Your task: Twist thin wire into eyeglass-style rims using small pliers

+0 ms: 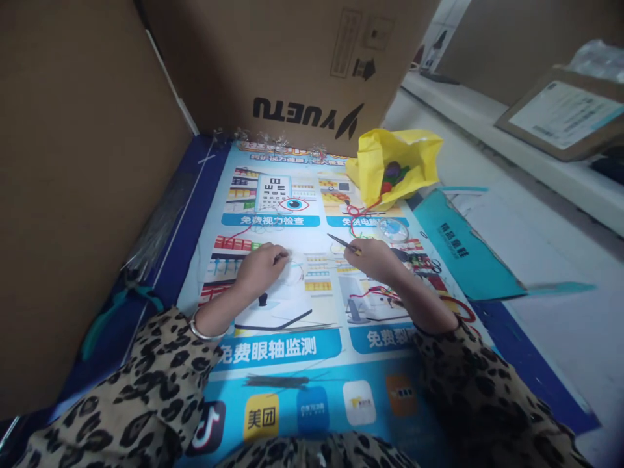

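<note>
The right hand (374, 259) is closed around a slim, dark, pointed metal tool (340, 241), its tip directed towards the left hand (262, 268). The left hand has thumb and fingers drawn together; whether a strand is pinched between them cannot be confirmed. A faint, thin loop of wire or line (300, 273) lies just beside its fingertips.

Handling, as judged: the tool should be light, stiff and smooth, best gripped at its rear part, clear of the narrow point. The loop should be nearly weightless, springy and easily bent or tangled; a fingertip pinch on its edge would suit.

Beyond the right hand, a clear round coil or shallow container (392, 229) is noted, with a thin red cord (358, 211) trailing from an open yellow bag (424, 159). A torn teal cardboard piece (468, 253) lies farther out to its right. Nearer the wearer than both hands is a bundle of thin dark rods or wires (277, 381). Teal-handled pliers (113, 313) rest well left of the left hand. All hand positions are above a printed blue-and-white poster sheet (336, 370). Obstructions: loose strands around both hands could snag, and a large brown cardboard box (292, 58) walls off the far side.
</note>
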`<state>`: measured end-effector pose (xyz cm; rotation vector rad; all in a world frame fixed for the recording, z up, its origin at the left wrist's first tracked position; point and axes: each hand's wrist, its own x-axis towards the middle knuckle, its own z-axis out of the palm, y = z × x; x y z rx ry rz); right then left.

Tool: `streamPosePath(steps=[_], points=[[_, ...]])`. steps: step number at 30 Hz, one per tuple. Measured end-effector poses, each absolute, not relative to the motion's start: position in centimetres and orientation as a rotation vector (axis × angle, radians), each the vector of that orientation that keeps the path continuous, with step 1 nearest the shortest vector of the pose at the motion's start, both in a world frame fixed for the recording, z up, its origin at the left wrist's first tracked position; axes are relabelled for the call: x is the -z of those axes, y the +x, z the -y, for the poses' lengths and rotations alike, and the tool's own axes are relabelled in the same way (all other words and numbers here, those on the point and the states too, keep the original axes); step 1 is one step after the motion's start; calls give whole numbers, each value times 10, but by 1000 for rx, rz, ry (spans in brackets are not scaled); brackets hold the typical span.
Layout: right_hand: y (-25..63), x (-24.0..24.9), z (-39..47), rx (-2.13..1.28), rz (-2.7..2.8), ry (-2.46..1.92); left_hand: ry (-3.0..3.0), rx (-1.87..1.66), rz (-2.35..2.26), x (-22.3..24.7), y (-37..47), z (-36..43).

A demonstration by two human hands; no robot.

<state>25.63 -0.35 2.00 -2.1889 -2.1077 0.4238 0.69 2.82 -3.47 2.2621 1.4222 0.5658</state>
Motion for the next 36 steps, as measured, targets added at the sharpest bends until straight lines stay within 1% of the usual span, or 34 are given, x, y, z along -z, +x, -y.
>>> streamPosePath(steps=[4, 10, 16, 20, 23, 27, 36], points=[[243, -28, 34, -471, 2263, -2086, 2309, -531, -1471, 31, 9, -22], [210, -19, 81, -573, 2715, -1646, 2454, -457, -1552, 27, 10, -14], [194, -12, 95, -209, 2953, -1528, 2407, -491, -1567, 29, 9, -15], [183, -16, 98, -63, 3050, -1474, 2371, -534, -1555, 30, 9, -16], [177, -18, 97, -27, 3093, -1473, 2371, -548, -1565, 29, 9, -16], [183, -17, 92, -138, 3084, -1457, 2373, -551, -1580, 27, 10, -14], [209, -13, 82, -690, 2699, -1610, 2389, -566, -1636, 21, 10, -10]])
